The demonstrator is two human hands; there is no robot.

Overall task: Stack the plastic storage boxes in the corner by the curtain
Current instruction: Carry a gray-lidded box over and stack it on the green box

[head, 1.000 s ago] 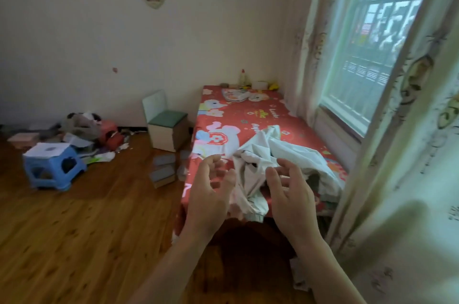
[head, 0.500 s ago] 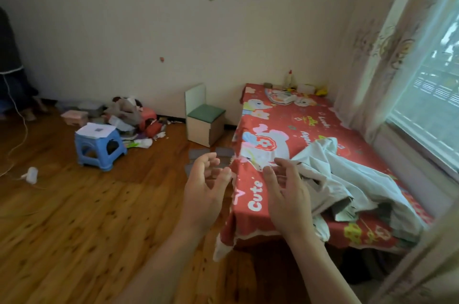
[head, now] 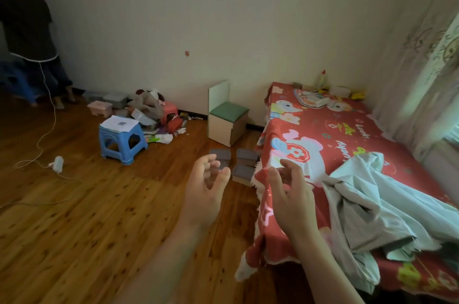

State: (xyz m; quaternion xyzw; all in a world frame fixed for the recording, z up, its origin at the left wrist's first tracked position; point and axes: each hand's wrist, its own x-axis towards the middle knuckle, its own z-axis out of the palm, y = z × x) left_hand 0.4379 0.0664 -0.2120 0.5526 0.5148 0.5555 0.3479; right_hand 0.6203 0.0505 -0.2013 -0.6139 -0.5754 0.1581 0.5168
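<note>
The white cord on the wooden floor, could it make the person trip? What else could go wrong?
Yes, possibly. The thin white cord loops across the wooden floor toward the clear plastic storage boxes by the wall, so a foot might catch it. The blue plastic stool and the scattered pile of clutter also crowd that path. Both the left hand and the right hand are empty, so nothing can drop yet.
</note>
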